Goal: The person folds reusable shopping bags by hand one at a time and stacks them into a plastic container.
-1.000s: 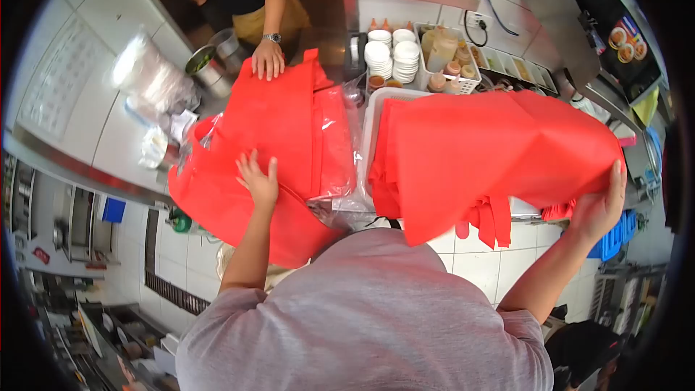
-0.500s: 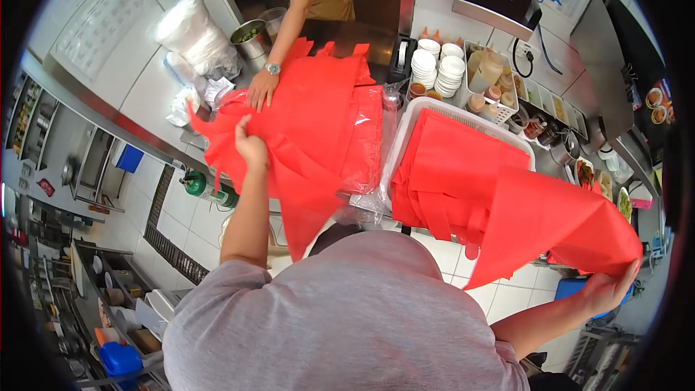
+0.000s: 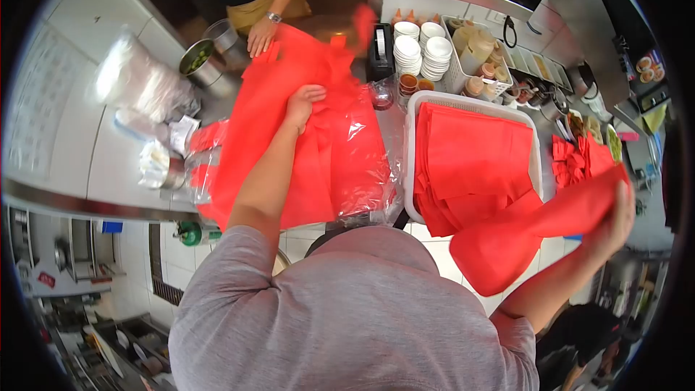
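Several flat red fabric bags (image 3: 271, 174) lie piled on the counter at the left, partly over clear plastic wrap. My left hand (image 3: 302, 106) presses on this pile, its fingers stretched over the cloth. Far to the right, my right hand (image 3: 617, 223) grips the end of a loose red bag (image 3: 496, 253), which hangs twisted towards my body. Beneath and behind it, more folded red bags (image 3: 474, 148) fill a white plastic basket (image 3: 537, 141) and overhang its near side. Part of the right hand's grip is hidden by the cloth.
Across the counter, another person's hand (image 3: 262, 36) touches the pile's far edge. White cup stacks (image 3: 436, 58), a sauce-bottle basket (image 3: 456, 76) and a metal pot (image 3: 210, 69) stand behind. A bundle of red cloth (image 3: 579, 158) lies right of the basket. A plastic-wrapped bundle (image 3: 137, 80) sits left.
My left hand has moved right across the pile. My right hand has risen, lifting the loose bag's end. The other person's hand has drawn back to the far edge.
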`<state>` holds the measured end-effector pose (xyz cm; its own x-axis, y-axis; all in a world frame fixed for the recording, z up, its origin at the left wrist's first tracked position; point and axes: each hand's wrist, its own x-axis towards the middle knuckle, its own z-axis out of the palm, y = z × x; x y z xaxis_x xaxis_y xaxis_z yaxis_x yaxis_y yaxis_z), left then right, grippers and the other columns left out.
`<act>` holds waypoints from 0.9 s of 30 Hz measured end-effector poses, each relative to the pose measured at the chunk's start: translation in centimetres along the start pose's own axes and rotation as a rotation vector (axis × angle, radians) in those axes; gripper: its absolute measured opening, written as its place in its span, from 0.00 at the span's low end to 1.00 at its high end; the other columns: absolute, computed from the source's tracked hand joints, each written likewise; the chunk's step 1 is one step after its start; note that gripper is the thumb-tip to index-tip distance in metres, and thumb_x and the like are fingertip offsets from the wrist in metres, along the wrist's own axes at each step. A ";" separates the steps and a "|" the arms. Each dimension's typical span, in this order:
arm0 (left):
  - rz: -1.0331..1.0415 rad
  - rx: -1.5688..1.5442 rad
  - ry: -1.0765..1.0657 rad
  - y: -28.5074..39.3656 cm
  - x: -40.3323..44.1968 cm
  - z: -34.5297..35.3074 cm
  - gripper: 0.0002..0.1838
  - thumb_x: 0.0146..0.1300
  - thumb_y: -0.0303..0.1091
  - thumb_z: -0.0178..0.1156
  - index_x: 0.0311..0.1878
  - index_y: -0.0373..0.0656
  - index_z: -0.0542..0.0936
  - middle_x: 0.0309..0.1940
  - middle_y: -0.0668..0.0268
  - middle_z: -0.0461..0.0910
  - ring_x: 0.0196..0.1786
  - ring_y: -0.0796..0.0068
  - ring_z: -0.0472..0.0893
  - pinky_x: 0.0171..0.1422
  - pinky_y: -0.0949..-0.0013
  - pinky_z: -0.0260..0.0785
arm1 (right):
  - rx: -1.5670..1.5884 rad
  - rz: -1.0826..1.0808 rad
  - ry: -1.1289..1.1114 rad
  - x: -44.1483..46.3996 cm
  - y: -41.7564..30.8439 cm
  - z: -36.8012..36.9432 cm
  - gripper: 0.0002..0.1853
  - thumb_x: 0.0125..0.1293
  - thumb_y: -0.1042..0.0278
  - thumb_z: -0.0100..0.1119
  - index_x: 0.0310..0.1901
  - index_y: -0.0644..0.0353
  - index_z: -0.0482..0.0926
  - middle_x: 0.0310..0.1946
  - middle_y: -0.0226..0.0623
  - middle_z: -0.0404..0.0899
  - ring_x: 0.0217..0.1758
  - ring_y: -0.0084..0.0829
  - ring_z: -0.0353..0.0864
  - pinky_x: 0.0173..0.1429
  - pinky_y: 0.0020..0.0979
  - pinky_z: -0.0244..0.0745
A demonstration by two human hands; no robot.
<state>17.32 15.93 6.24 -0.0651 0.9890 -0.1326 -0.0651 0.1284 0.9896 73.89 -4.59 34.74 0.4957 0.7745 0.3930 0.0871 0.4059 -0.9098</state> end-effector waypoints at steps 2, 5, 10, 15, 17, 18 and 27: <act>-0.025 -0.333 0.118 -2.1 -0.5 -0.2 0.23 0.61 0.21 0.42 0.60 0.40 0.72 0.63 0.55 0.74 0.65 0.58 0.75 0.73 0.60 0.63 | -0.124 0.100 -0.139 -1.6 0.9 5.5 0.13 0.67 0.69 0.61 0.49 0.67 0.79 0.37 0.28 0.82 0.38 0.15 0.77 0.43 0.18 0.70; -0.132 -0.604 0.190 -3.9 1.7 -2.2 0.23 0.74 0.40 0.43 0.67 0.40 0.66 0.66 0.51 0.69 0.64 0.51 0.75 0.69 0.54 0.69 | -0.475 0.204 -0.435 -4.2 2.3 13.8 0.09 0.67 0.66 0.63 0.42 0.62 0.83 0.28 0.20 0.79 0.31 0.10 0.73 0.33 0.17 0.63; -0.502 -0.917 0.103 -5.2 7.1 -9.1 0.23 0.75 0.44 0.41 0.65 0.40 0.67 0.62 0.52 0.73 0.58 0.47 0.78 0.58 0.50 0.78 | -1.023 0.037 -0.998 -9.7 8.2 26.5 0.19 0.67 0.54 0.60 0.47 0.64 0.77 0.27 0.44 0.80 0.35 0.42 0.82 0.38 0.41 0.75; -0.093 -1.065 0.405 -3.6 7.6 -9.3 0.21 0.75 0.40 0.42 0.64 0.39 0.68 0.57 0.46 0.75 0.58 0.48 0.78 0.61 0.55 0.77 | -1.058 0.016 -1.459 -17.4 16.1 37.0 0.42 0.66 0.48 0.58 0.75 0.51 0.51 0.49 0.50 0.78 0.44 0.48 0.83 0.45 0.46 0.79; -0.001 -1.173 0.384 -4.0 8.0 -9.6 0.20 0.75 0.38 0.42 0.62 0.38 0.69 0.56 0.47 0.76 0.57 0.48 0.78 0.61 0.55 0.76 | -1.097 0.042 -1.614 -20.4 22.2 37.3 0.44 0.66 0.49 0.59 0.77 0.48 0.46 0.50 0.51 0.77 0.45 0.47 0.83 0.48 0.45 0.79; 0.021 -1.230 0.342 -4.3 8.3 -9.9 0.19 0.75 0.38 0.42 0.62 0.38 0.70 0.55 0.47 0.76 0.57 0.49 0.78 0.61 0.55 0.76 | -1.099 0.052 -1.607 -20.9 23.8 36.8 0.44 0.66 0.49 0.59 0.77 0.48 0.46 0.50 0.51 0.77 0.45 0.47 0.83 0.48 0.45 0.79; 0.069 -0.666 0.142 -3.5 7.0 9.9 0.12 0.66 0.24 0.51 0.51 0.41 0.78 0.45 0.60 0.80 0.51 0.62 0.81 0.59 0.61 0.74 | -1.075 0.367 -1.432 -23.1 26.0 34.0 0.47 0.65 0.48 0.59 0.77 0.48 0.42 0.63 0.56 0.71 0.51 0.48 0.82 0.53 0.46 0.77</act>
<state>26.97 23.11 2.41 -0.2183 0.9683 -0.1213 -0.6515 -0.0520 0.7569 35.32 4.55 6.55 -0.3705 0.7481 -0.5505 0.8972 0.1349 -0.4206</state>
